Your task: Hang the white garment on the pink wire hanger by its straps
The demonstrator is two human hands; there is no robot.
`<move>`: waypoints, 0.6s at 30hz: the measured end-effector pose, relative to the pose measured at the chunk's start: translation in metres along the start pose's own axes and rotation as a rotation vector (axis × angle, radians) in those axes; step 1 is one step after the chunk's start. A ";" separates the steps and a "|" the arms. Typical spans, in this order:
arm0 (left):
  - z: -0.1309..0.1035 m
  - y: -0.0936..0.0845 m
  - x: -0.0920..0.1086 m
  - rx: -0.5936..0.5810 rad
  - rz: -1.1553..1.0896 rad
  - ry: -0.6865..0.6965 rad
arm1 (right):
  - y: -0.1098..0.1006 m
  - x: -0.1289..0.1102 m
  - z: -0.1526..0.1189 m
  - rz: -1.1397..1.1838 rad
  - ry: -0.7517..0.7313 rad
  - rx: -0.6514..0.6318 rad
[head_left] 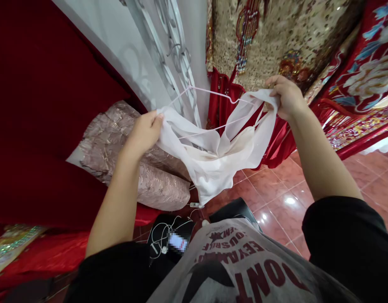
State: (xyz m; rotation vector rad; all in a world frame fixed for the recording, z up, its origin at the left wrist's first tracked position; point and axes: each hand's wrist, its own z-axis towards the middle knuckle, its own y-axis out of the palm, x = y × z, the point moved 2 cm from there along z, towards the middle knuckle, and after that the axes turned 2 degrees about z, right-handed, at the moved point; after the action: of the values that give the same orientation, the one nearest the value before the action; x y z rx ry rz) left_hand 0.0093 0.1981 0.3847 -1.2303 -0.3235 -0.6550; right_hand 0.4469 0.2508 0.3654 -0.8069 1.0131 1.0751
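Note:
A white, partly sheer garment [209, 168] with wide straps is spread out in front of me, its body hanging down in folds. Its left strap is pinched between the thumb and fingers of my left hand [148, 131]. My right hand [286, 97] grips the opposite strap, higher and farther right. Between the straps shows a thin pale pink hanger [212, 91], its lower bar crossing the neckline. A metal hook rises from its top toward the white scrolled metalwork [177, 71]; whether the two touch I cannot tell.
Red cloth [48, 109] covers the left side, beside a rolled pink shiny fabric [162, 187]. Gold sequinned fabric [276, 38] and red embroidered cloth [364, 63] hang at the right. Below lie a phone [177, 241] and white cables on a black surface, above tiled floor [279, 185].

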 end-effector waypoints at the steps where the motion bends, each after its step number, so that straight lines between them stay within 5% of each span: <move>1: 0.000 0.001 0.000 -0.010 -0.001 0.009 | 0.000 -0.002 -0.005 0.006 0.030 -0.018; 10: 0.003 0.004 -0.005 0.019 0.038 0.025 | 0.046 -0.037 -0.010 0.039 0.214 -0.134; 15: 0.002 0.013 -0.016 0.065 -0.006 0.066 | 0.082 -0.032 -0.023 -0.065 0.004 -0.322; 18: 0.000 0.014 -0.025 0.118 0.021 0.066 | 0.086 -0.025 -0.041 -0.237 -0.161 -0.476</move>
State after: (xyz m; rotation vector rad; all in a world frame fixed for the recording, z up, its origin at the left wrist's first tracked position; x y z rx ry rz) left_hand -0.0009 0.2080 0.3602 -1.0961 -0.2894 -0.6480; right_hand 0.3505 0.2314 0.3708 -1.1713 0.5115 1.1682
